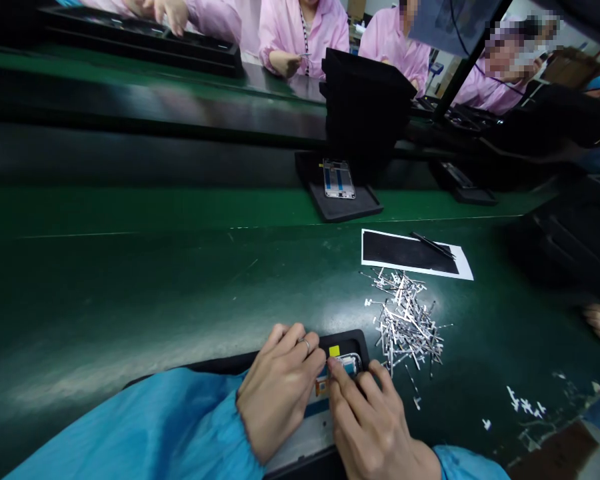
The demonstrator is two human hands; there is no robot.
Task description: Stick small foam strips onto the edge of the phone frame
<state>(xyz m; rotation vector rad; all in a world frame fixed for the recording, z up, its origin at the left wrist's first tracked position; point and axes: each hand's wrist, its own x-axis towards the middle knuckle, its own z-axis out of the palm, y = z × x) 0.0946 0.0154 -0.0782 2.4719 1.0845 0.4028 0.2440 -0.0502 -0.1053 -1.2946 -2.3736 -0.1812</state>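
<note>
A phone frame [305, 441] lies in a black tray [359, 340] at the bottom centre, partly covered by my hands. My left hand [283, 387] is over its left side, fingers bent and closed, with a ring on one finger. From the right, my right hand [373, 420] presses its index fingertip near the frame's top end, its other fingers bent. The fingertips of both hands almost meet by a yellow tab [335, 351]. Anything pinched between them is too small or hidden to make out.
A pile of thin metallic strips [407, 323] lies right of the tray. Beyond it, tweezers [433, 245] rest on a black-and-white sheet [400, 253]. Another phone frame [339, 179] sits in a black tray [330, 212]. Small white scraps [525, 404] lie at right. Co-workers in pink sit opposite.
</note>
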